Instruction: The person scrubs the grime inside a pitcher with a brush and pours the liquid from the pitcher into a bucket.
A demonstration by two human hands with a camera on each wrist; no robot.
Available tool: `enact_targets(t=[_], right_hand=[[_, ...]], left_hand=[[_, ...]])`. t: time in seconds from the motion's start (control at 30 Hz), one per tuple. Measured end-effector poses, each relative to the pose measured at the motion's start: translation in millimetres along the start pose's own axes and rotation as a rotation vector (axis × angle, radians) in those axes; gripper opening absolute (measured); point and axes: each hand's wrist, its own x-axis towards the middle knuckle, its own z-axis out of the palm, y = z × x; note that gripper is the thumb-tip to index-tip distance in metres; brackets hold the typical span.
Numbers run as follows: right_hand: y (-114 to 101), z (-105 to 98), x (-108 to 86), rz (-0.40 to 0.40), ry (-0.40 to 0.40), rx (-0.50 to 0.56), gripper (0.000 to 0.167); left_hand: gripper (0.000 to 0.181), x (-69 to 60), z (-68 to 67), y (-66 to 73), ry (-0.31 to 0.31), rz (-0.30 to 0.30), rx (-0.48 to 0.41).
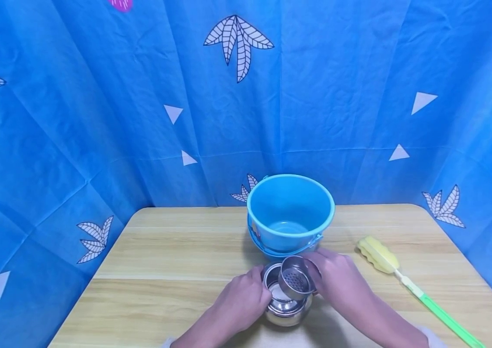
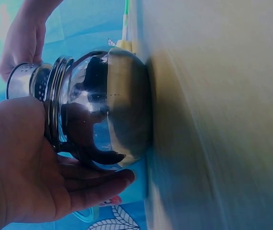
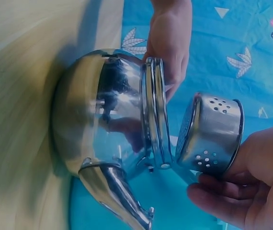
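Observation:
A shiny stainless steel teapot [image 1: 286, 317] stands upright on the table, its mouth uncovered. My left hand [image 1: 242, 298] holds it at the handle side, with the thumb by the rim; in the left wrist view the fingers of that hand [image 2: 26, 167] lie around the dark handle. The spout [image 3: 115, 191] shows in the right wrist view. With my right hand [image 1: 343, 280] I pinch a perforated metal tea strainer [image 3: 213, 134] by its edge. The strainer is tilted just above the teapot's mouth, and a gap shows between them in the right wrist view.
A light blue bucket [image 1: 290, 232] with its handle down stands just behind the teapot. To the right lies a bottle brush [image 1: 415, 290] with a yellow sponge head and green handle. A patterned blue curtain [image 1: 324, 96] surrounds the wooden table [image 1: 159, 256].

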Motion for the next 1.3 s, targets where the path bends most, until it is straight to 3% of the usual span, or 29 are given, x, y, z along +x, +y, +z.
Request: enact_targets(t=[0.43,0.97,1.3], right_hand=[[11.0,-7.9,-9.2,-0.039,0.049,-0.025,0.025],[27.3,-14.7,-21.4,0.013,0.024,-0.056,0.024],[32.6,-20.3,-28.0,0.099,-0.036,-0.07,0.022]], left_hand=[[0.051,0.5,0.3,-0.2,-0.005,-0.008,0.006],[0.047,1.3,-0.5,0.6,-0.01,-0.014,0.01],[0.048,0.9,-0.9,0.4,-0.005,-0.01,0.004]])
